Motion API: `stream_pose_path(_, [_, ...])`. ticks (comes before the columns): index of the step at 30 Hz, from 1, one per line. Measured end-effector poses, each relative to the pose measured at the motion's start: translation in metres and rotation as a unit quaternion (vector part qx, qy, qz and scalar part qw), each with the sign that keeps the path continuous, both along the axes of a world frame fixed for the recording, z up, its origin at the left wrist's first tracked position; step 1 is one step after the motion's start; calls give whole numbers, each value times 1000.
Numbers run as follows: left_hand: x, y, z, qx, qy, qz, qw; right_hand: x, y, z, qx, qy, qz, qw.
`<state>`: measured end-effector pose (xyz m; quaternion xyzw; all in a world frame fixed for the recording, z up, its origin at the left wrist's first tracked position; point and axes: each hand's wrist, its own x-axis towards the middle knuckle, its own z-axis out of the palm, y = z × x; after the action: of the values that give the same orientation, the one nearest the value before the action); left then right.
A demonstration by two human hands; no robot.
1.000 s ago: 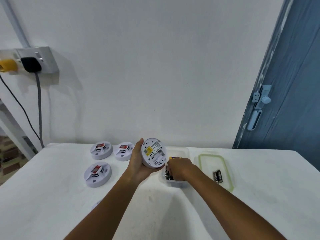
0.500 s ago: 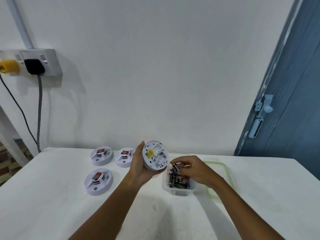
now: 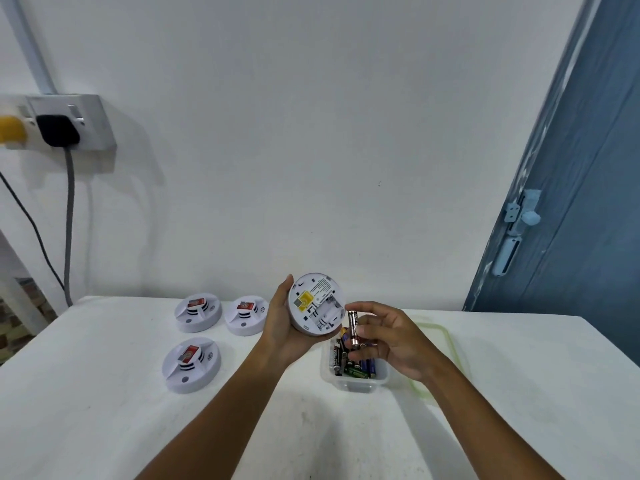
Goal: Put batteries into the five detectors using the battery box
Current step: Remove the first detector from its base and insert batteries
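My left hand (image 3: 282, 332) grips a round white detector (image 3: 316, 304) above the table, its back with the yellow label and the battery bay turned towards me. My right hand (image 3: 389, 336) pinches one upright battery (image 3: 353, 329) just right of the detector, above the clear battery box (image 3: 353, 384), which holds several batteries. Three more white detectors lie face up on the table: two at the back (image 3: 198, 311) (image 3: 246, 315) and one nearer (image 3: 191, 364).
The box's green-rimmed lid (image 3: 445, 344) lies on the white table (image 3: 104, 410) behind my right hand. A wall socket with a black plug (image 3: 57, 128) and cable is at the left. A blue door (image 3: 571, 220) stands at the right.
My right hand has lifted out of the battery box with one battery and brought it up beside the detector. The left hand has kept the detector almost still.
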<state>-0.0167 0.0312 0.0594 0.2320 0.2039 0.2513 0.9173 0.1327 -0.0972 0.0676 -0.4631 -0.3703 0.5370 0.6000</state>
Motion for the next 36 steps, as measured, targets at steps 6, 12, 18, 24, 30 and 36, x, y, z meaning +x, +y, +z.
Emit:
stream_pose_path(6, [-4,-2,0,9,7,11,1000,-1,2,-5,-10,64,-4,998])
stream_pose_path(12, [-5,-5,2,4,1,17,1000,-10,9,-1,38,-140,-135,980])
stream_pose_path(18, [-4,-9,2,21,9,12,1000,-18,22,3,85,-262,-204,939])
stream_pose_path(24, [-2,-14,5,4,-6,11,1000,-21,31,-2,112,-372,-256,885])
stream_pose_path(30, [-1,-11,6,6,-1,20,1000,-25,26,-24,141,-441,-258,848])
stream_pose_path(36, [0,-9,2,7,-8,17,1000,-34,20,-38,199,-491,-252,810])
